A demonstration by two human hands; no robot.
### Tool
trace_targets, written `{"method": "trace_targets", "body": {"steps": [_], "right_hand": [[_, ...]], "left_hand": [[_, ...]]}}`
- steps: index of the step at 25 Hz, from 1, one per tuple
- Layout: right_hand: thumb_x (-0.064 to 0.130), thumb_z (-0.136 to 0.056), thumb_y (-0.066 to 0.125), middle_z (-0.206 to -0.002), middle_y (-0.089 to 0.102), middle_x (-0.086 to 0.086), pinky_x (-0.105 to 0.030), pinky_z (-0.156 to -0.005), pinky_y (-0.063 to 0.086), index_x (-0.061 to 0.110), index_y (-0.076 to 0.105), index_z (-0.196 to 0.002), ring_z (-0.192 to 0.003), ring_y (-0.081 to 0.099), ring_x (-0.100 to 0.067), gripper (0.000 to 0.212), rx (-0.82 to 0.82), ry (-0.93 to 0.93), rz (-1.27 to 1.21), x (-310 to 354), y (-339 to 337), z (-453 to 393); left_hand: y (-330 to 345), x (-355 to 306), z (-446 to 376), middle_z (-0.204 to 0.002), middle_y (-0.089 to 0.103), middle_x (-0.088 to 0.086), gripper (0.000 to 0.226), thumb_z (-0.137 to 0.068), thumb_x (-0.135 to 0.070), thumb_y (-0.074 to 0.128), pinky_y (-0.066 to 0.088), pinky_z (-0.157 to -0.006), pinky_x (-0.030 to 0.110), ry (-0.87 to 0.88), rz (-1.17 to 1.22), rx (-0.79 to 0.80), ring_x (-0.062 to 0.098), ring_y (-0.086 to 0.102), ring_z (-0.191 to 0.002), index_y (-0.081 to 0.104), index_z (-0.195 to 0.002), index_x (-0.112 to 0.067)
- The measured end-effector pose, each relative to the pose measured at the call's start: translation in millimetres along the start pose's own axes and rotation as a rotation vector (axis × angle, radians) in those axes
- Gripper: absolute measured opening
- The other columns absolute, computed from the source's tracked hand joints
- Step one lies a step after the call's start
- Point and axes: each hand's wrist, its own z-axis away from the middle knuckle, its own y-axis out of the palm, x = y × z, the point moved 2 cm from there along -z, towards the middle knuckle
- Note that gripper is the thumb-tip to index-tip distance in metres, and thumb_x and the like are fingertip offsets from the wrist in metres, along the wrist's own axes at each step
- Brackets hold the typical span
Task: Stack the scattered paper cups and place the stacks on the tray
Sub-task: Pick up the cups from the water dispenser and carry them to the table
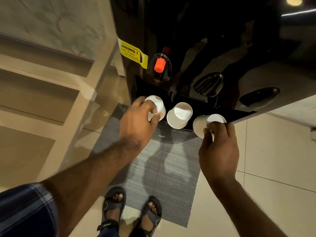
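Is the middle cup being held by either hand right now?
No. The middle cup stands free on the tray, between the cups gripped by the left hand and right hand.

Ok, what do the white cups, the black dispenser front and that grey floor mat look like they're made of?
White cups: matte, thin-walled, probably paper.
Black dispenser front: glossy, mirror-like reflections, likely polished plastic or glass; can't tell which.
Grey floor mat: fine woven mesh texture, seemingly rubbery or vinyl weave.

Dim warm light, blurry edges
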Motion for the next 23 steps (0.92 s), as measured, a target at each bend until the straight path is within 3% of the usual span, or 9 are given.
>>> {"method": "trace_targets", "body": {"steps": [2, 5, 10, 13, 15, 18, 20, 23], "right_hand": [[0.009, -0.092, 0.059, -0.104, 0.058, -0.012, -0.035, -0.065, 0.049, 0.005, 0.060, -0.105, -0.085, 0.060, -0.032, 0.014, -0.049, -0.018, -0.044, 8, -9, 3], [0.010, -0.093, 0.058, -0.104, 0.056, -0.011, -0.036, -0.067, 0.049, 0.007, 0.059, -0.104, -0.084, 0.060, -0.030, 0.012, -0.090, -0.050, -0.090, 28, -20, 3], [0.006, -0.090, 0.057, -0.101, 0.055, -0.013, -0.046, -0.066, 0.050, 0.005, 0.061, -0.102, -0.082, 0.056, -0.032, 0.013, 0.071, -0.168, -0.056, 62, -15, -2], [0.003, -0.088, 0.058, -0.103, 0.058, -0.016, -0.049, -0.076, 0.048, 0.003, 0.063, -0.101, -0.089, 0.056, -0.036, 0.015, 0.173, -0.171, 0.049, 65, 2, -20], [0.006, -0.090, 0.056, -0.107, 0.059, -0.017, -0.048, -0.082, 0.046, 0.002, 0.064, -0.104, -0.096, 0.054, -0.036, 0.016, 0.228, -0.160, 0.131, 60, 17, -27], [0.011, -0.089, 0.060, -0.115, 0.057, -0.016, -0.049, -0.088, 0.045, 0.005, 0.066, -0.109, -0.105, 0.049, -0.034, 0.021, 0.257, -0.127, 0.097, 47, 31, -28], [0.014, -0.082, 0.072, -0.119, 0.051, -0.016, -0.050, -0.090, 0.047, 0.006, 0.061, -0.113, -0.108, 0.047, -0.032, 0.034, 0.189, -0.058, -0.046, 38, 36, -23], [0.024, -0.067, 0.087, -0.126, 0.041, -0.016, -0.044, -0.097, 0.044, 0.003, 0.047, -0.124, -0.114, 0.043, -0.029, 0.073, 0.093, 0.113, -0.211, 29, 48, -13]], "left_hand": [[-4, 4, 3, -0.104, 0.059, -0.004, 0.018, -0.083, -0.023, 0.073, 0.050, -0.062, 0.038, 0.023, 0.023, -0.021, 0.022, 0.059, -0.073, 0.056, -0.082, -0.020], [-12, 8, 7, -0.112, 0.061, -0.001, 0.018, -0.082, -0.022, 0.074, 0.045, -0.065, 0.029, 0.108, -0.002, -0.045, 0.022, 0.061, -0.085, 0.056, -0.082, -0.018], [-27, 9, 18, -0.117, 0.060, 0.002, 0.016, -0.083, -0.021, 0.073, 0.053, -0.069, 0.039, 0.151, 0.083, -0.069, 0.023, 0.060, -0.094, 0.057, -0.082, -0.016], [-35, 12, 26, -0.110, 0.063, 0.003, 0.021, -0.079, -0.022, 0.077, 0.053, -0.071, 0.041, 0.171, 0.108, -0.067, 0.024, 0.061, -0.094, 0.059, -0.084, -0.013], [-40, 16, 30, -0.109, 0.065, 0.002, 0.027, -0.075, -0.023, 0.081, 0.050, -0.079, 0.033, 0.151, 0.104, -0.071, 0.021, 0.060, -0.098, 0.058, -0.088, -0.014], [-44, 26, 35, -0.107, 0.062, -0.007, 0.038, -0.071, -0.028, 0.082, 0.036, -0.081, 0.007, 0.063, 0.131, -0.080, 0.007, 0.053, -0.097, 0.054, -0.096, -0.023], [-44, 30, 40, -0.105, 0.058, -0.013, 0.044, -0.070, -0.031, 0.082, 0.035, -0.078, 0.008, 0.026, 0.146, -0.082, 0.004, 0.050, -0.095, 0.050, -0.099, -0.029], [-46, 34, 45, -0.105, 0.059, -0.012, 0.050, -0.067, -0.034, 0.083, 0.045, -0.080, 0.023, 0.003, 0.167, -0.081, 0.009, 0.055, -0.096, 0.050, -0.105, -0.030]]}}
